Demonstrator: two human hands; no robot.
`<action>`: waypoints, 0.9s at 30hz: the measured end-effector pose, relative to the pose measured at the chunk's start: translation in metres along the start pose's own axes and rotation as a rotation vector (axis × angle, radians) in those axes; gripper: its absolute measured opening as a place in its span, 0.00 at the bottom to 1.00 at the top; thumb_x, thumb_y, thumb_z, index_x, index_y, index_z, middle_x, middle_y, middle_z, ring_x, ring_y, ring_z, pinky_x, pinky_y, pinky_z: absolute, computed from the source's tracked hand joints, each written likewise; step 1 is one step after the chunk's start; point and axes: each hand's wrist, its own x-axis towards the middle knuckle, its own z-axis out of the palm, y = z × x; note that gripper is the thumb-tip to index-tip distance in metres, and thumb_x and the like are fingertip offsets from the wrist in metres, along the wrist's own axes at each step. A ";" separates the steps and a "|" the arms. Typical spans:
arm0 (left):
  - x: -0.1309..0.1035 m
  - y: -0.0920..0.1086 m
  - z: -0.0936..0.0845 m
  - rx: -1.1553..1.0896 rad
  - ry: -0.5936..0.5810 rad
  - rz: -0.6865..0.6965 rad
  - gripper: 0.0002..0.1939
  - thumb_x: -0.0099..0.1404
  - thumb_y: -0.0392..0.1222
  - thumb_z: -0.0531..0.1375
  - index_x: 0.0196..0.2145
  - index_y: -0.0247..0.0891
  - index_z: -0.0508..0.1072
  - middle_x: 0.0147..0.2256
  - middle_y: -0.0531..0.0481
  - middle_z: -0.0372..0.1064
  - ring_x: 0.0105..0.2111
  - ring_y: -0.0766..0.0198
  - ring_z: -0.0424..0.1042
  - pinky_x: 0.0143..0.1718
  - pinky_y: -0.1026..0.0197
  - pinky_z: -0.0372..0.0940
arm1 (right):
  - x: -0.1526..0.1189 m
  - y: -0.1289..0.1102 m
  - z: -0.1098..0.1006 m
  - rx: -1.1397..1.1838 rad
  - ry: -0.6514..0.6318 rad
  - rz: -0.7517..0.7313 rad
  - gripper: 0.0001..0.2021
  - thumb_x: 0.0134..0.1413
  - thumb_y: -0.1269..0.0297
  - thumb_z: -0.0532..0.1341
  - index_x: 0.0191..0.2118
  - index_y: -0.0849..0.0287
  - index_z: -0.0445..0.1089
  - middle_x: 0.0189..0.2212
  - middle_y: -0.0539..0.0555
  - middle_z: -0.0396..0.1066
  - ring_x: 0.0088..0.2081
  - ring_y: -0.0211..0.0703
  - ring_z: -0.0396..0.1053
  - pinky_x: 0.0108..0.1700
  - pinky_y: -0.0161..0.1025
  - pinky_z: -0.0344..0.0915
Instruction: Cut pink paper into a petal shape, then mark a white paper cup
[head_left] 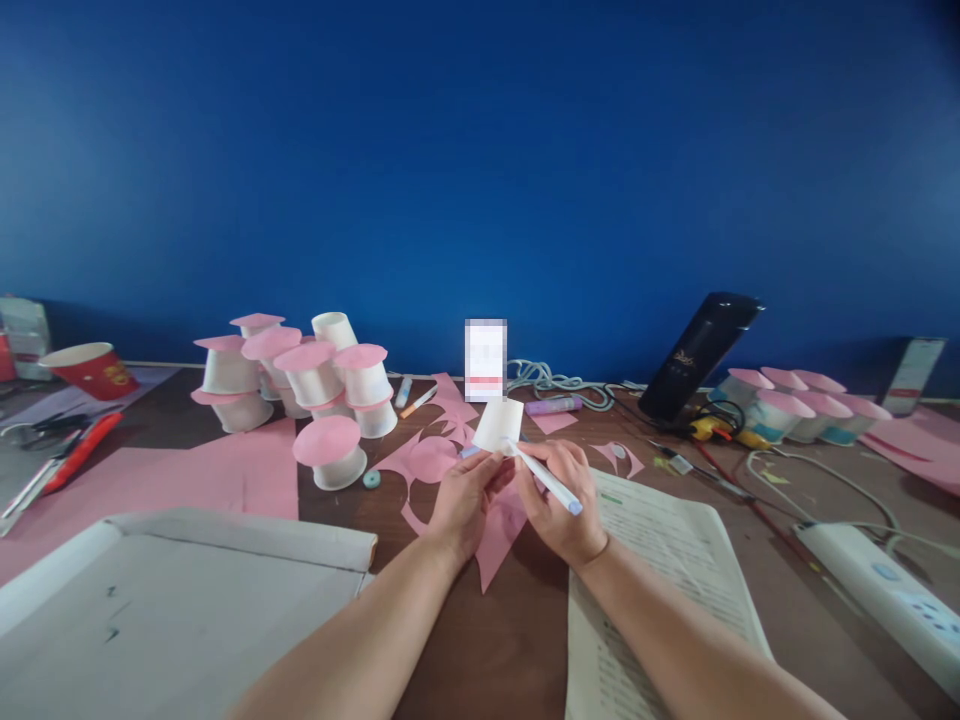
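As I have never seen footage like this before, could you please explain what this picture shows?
There is no machine here: these are a person's bare hands, seen from a camera worn on the head that looks forward and down. The left hand holds what looks like a small white paper cup; the right hand holds a white pen, its far end at the cup. On the brown table are pink paper scraps, pink-topped white cups, printed pages and a power strip.

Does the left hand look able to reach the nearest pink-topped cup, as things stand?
Probably yes, once free: the left hand holds a white piece, but between this hand and the pink-topped cup lie only low pink scraps and a small ring.
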 end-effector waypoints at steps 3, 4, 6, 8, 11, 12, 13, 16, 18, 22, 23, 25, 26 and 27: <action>0.000 0.000 0.000 -0.002 0.004 -0.005 0.09 0.48 0.37 0.71 0.28 0.31 0.78 0.30 0.47 0.76 0.33 0.67 0.74 0.41 0.65 0.67 | 0.000 0.000 0.000 -0.005 -0.005 -0.006 0.08 0.55 0.71 0.59 0.42 0.58 0.67 0.32 0.52 0.73 0.34 0.42 0.70 0.46 0.46 0.63; 0.000 0.000 0.000 -0.002 0.007 -0.006 0.09 0.48 0.37 0.71 0.28 0.31 0.78 0.30 0.47 0.75 0.33 0.67 0.74 0.41 0.65 0.67 | 0.000 0.000 0.000 -0.005 -0.007 -0.004 0.08 0.55 0.71 0.59 0.42 0.58 0.67 0.32 0.52 0.73 0.34 0.43 0.70 0.46 0.46 0.63; 0.000 0.000 0.000 0.000 0.010 -0.008 0.09 0.48 0.37 0.71 0.28 0.31 0.78 0.30 0.47 0.75 0.32 0.67 0.74 0.41 0.65 0.67 | 0.000 0.000 -0.001 -0.004 -0.015 -0.002 0.08 0.56 0.70 0.59 0.42 0.58 0.67 0.32 0.53 0.73 0.34 0.43 0.70 0.46 0.46 0.63; 0.001 0.000 0.000 0.006 0.009 -0.009 0.08 0.49 0.37 0.70 0.28 0.31 0.78 0.30 0.46 0.75 0.32 0.66 0.74 0.41 0.64 0.67 | 0.001 0.000 -0.001 -0.003 -0.017 0.002 0.08 0.56 0.70 0.59 0.42 0.57 0.67 0.33 0.53 0.73 0.34 0.43 0.70 0.46 0.46 0.63; 0.001 0.000 -0.001 0.008 0.000 -0.002 0.08 0.49 0.37 0.70 0.28 0.31 0.78 0.30 0.46 0.75 0.33 0.66 0.74 0.42 0.64 0.67 | 0.001 0.000 -0.001 -0.006 -0.010 0.004 0.08 0.56 0.70 0.58 0.42 0.57 0.67 0.33 0.53 0.73 0.35 0.43 0.70 0.46 0.46 0.63; 0.001 0.000 -0.001 0.005 -0.001 0.001 0.09 0.49 0.37 0.70 0.28 0.31 0.78 0.30 0.46 0.75 0.33 0.66 0.74 0.41 0.64 0.67 | 0.001 0.000 -0.001 -0.006 -0.010 0.005 0.08 0.56 0.70 0.58 0.42 0.57 0.67 0.33 0.53 0.73 0.35 0.43 0.70 0.46 0.46 0.63; 0.001 -0.001 -0.001 0.003 -0.001 0.000 0.09 0.49 0.37 0.70 0.28 0.31 0.78 0.30 0.46 0.75 0.33 0.66 0.74 0.41 0.65 0.67 | 0.001 0.000 0.000 -0.008 -0.011 0.006 0.08 0.56 0.70 0.58 0.42 0.57 0.67 0.33 0.53 0.73 0.35 0.43 0.70 0.46 0.46 0.63; 0.001 -0.001 -0.001 0.005 0.002 -0.006 0.09 0.48 0.37 0.71 0.28 0.31 0.78 0.30 0.47 0.75 0.33 0.66 0.74 0.41 0.65 0.67 | 0.001 0.001 0.000 -0.015 -0.007 0.007 0.08 0.56 0.70 0.59 0.42 0.57 0.67 0.33 0.53 0.73 0.35 0.44 0.70 0.46 0.46 0.63; 0.001 -0.001 -0.001 0.009 0.002 -0.009 0.09 0.49 0.37 0.71 0.28 0.31 0.78 0.30 0.47 0.75 0.33 0.67 0.74 0.41 0.65 0.67 | 0.001 0.000 -0.001 -0.017 0.000 0.004 0.08 0.56 0.71 0.59 0.43 0.57 0.67 0.32 0.53 0.73 0.34 0.43 0.70 0.46 0.46 0.63; 0.001 -0.001 -0.002 0.010 -0.001 -0.010 0.09 0.49 0.37 0.70 0.29 0.31 0.78 0.30 0.47 0.75 0.33 0.67 0.74 0.41 0.65 0.67 | 0.003 -0.001 -0.002 -0.024 0.005 0.000 0.08 0.56 0.71 0.59 0.42 0.58 0.67 0.32 0.53 0.73 0.34 0.43 0.70 0.45 0.46 0.63; 0.001 -0.001 -0.002 0.011 0.000 -0.010 0.09 0.49 0.37 0.70 0.29 0.31 0.78 0.30 0.47 0.75 0.33 0.67 0.74 0.41 0.65 0.67 | 0.003 -0.001 -0.002 -0.027 0.003 0.002 0.08 0.56 0.71 0.59 0.42 0.57 0.67 0.32 0.53 0.73 0.34 0.43 0.70 0.45 0.46 0.63; 0.000 -0.001 -0.002 0.011 0.004 -0.007 0.09 0.48 0.37 0.71 0.28 0.31 0.78 0.30 0.47 0.75 0.33 0.66 0.74 0.42 0.65 0.67 | 0.003 -0.001 -0.002 -0.031 -0.005 0.006 0.07 0.56 0.70 0.58 0.42 0.57 0.67 0.32 0.53 0.73 0.34 0.43 0.70 0.45 0.45 0.63; 0.000 -0.001 -0.002 0.010 0.005 -0.005 0.10 0.48 0.38 0.71 0.28 0.31 0.78 0.30 0.47 0.75 0.33 0.66 0.74 0.42 0.64 0.67 | 0.002 -0.001 -0.002 -0.033 -0.010 0.009 0.07 0.56 0.70 0.58 0.42 0.57 0.67 0.32 0.53 0.73 0.34 0.43 0.70 0.46 0.45 0.62; 0.000 -0.001 -0.002 0.010 0.004 -0.005 0.10 0.48 0.38 0.71 0.28 0.31 0.78 0.30 0.47 0.75 0.33 0.66 0.74 0.42 0.64 0.67 | 0.002 -0.001 -0.002 -0.034 -0.015 0.011 0.07 0.56 0.70 0.58 0.42 0.57 0.67 0.32 0.53 0.73 0.34 0.43 0.70 0.46 0.45 0.62</action>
